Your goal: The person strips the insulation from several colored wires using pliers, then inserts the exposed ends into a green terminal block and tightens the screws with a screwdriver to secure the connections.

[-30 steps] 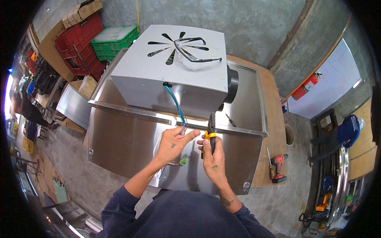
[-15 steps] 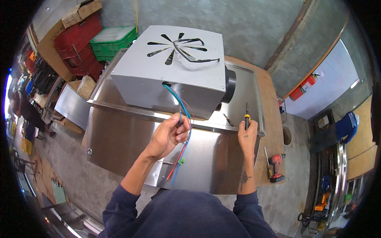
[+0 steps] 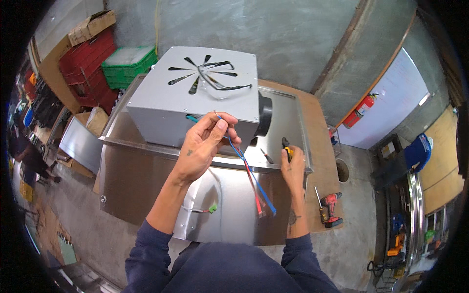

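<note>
At my twelve o'clock rises a mottled grey wall [image 3: 278,49], with a white board [image 3: 393,105] between two and three. Red crates [image 3: 90,68] and a green crate [image 3: 129,65] stand at my ten; grey concrete floor [image 3: 112,239] spreads at eight.

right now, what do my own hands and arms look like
Both hands are without gloves. The left hand has a small dark tattoo on its back. Above the right hand, the forearm bears a dark tattoo. The navy sleeves look plain and end partway along the forearms.
</note>
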Demonstrator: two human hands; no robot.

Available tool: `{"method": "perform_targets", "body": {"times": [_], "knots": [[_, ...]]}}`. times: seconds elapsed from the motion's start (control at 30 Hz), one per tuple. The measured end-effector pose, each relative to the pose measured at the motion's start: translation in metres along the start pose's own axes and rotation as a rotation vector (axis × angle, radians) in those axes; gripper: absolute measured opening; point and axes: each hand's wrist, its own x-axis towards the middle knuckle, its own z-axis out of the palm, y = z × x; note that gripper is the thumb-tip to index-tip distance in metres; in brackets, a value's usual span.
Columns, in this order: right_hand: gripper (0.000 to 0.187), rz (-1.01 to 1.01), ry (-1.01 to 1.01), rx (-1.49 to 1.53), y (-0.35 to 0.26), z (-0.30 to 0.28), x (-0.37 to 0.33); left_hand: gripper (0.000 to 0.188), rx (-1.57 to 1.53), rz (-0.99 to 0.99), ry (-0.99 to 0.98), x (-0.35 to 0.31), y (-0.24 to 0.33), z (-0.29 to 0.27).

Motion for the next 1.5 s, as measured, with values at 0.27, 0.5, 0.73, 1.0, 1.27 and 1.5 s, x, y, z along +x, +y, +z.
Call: {"method": "perform_targets", "body": {"times": [0.27,0.5,0.73,1.0,1.27,1.5], "knots": [[0.035,0.192,-0.271,1.155,-0.099,-0.085,-0.016,0.039,0.123,-0.002,0.091,0.040,-0.011,0.029],[0.040,0.152,-0.151,1.421,-0.104,-0.101,-0.025,0.038,0.130,-0.013,0.071,0.041,-0.017,0.033],[0.015,-0.049,-0.162,1.293,-0.117,-0.101,-0.023,0.040,0.075,-0.048,0.060,0.024,-0.017,0.026],[0.012,0.007,-0.263,1.413,-0.162,-0.093,-0.019,0.040,0.165,-0.163,0.034,-0.015,0.003,0.014],[0.015,0.134,-0.245,1.137,-0.214,-0.068,-0.036,0.029,0.334,-0.157,0.213,-0.055,-0.001,0.018],[0.013,0.142,-0.269,1.045,-0.217,-0.052,-0.048,0.027,0.330,-0.180,0.250,-0.066,-0.006,0.011]]}}
